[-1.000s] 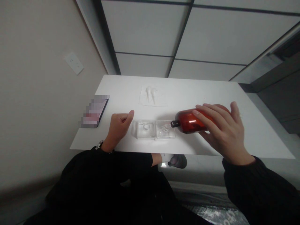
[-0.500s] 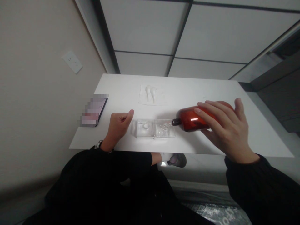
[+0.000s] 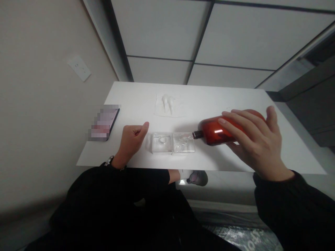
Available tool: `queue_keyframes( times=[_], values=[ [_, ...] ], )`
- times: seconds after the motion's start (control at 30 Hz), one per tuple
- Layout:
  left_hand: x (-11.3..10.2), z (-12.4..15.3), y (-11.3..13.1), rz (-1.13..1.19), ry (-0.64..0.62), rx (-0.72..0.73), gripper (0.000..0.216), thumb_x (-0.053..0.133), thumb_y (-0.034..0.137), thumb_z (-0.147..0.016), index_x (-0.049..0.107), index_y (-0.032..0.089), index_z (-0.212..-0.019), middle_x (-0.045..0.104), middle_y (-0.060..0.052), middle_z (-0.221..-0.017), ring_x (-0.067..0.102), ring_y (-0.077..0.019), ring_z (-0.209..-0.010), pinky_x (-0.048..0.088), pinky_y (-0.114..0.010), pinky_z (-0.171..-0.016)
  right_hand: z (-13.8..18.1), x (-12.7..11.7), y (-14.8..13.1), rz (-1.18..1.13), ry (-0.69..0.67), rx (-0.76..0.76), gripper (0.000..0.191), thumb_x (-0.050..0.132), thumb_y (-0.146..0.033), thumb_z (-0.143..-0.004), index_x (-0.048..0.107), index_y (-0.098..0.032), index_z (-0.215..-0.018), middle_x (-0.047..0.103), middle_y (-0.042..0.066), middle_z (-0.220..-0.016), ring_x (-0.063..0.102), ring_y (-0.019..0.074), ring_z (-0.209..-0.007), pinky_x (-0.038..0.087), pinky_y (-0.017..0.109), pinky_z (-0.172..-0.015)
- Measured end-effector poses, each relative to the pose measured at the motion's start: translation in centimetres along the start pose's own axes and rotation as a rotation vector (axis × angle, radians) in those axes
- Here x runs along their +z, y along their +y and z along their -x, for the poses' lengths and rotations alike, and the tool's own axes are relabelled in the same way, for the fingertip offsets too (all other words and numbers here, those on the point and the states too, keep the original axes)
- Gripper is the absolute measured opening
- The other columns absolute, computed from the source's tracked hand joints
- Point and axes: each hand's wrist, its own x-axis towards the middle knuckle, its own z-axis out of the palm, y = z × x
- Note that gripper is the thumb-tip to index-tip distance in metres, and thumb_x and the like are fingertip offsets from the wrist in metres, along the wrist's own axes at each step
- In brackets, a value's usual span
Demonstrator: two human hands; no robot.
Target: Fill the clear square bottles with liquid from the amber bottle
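Note:
My right hand (image 3: 259, 148) grips an amber bottle (image 3: 216, 131), fingers over its top side. The bottle lies nearly on its side, its dark neck (image 3: 198, 135) pointing left at the right edge of a clear two-part box. Something clear with wavy glints shows in the box's right compartment (image 3: 184, 143); whether liquid is running is hard to tell. A small clear ring shape (image 3: 162, 139) sits in the left compartment (image 3: 157, 149). Left of the box, my left hand (image 3: 133, 139) rests as a fist on the table, thumb up, with nothing visible in it.
On the white table (image 3: 209, 92), two white, tapered pieces (image 3: 168, 104) lie on a thin clear sheet (image 3: 157, 111) behind the box. A phone (image 3: 106, 123), partly blurred out, lies at the left edge. A wall and panelled doors stand close to the left and behind.
My right hand and the amber bottle have shifted slightly right, and the neck has drawn back a little from the right compartment. My left hand stays in place.

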Motion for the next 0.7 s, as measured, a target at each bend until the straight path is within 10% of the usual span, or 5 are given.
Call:
queue_keyframes(
  times=[0.7],
  values=[
    [-0.04,0.02,-0.09,-0.009,0.007,-0.005,0.055,0.05,0.047,-0.094,0.014,0.024,-0.058,0.013,0.006,-0.054,0.014,-0.0081,-0.05,0.011,-0.03,-0.05,-0.29,-0.29,0.32,0.06,0.006,-0.007,0.077,0.068,-0.015,-0.099,0.036,-0.038,-0.165,0.071,0.007,-0.148,0.071,0.03,-0.13,0.038,0.066,-0.124]
  ],
)
